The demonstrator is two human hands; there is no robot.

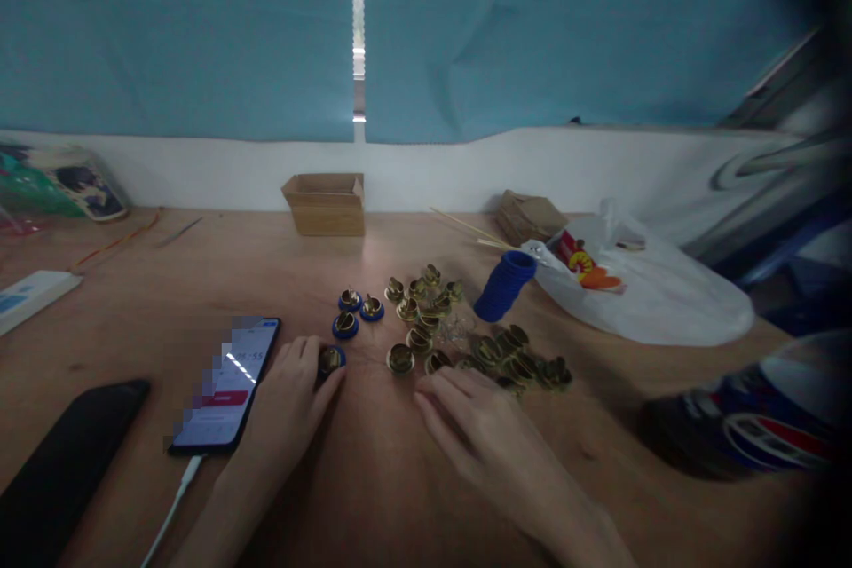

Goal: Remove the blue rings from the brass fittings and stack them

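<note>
My left hand (286,395) rests on the table with thumb and fingers closed around a small round brass piece with a blue ring (333,360). Just beyond it sit three more blue-ringed brass pieces (344,325). My right hand (476,417) has its fingers bent together at the near edge of a plain brass piece (437,360); the fingertips are partly hidden. Several loose plain brass pieces (400,359) lie in a cluster beyond and beside that hand. Behind them leans a stack of blue rings (504,286).
To the left lie a lit phone (232,390) on a white cable (174,497) and a black case (73,453). An open cardboard box (328,211) stands by the wall. On the right are a white plastic bag (666,293) and a bottle (745,417).
</note>
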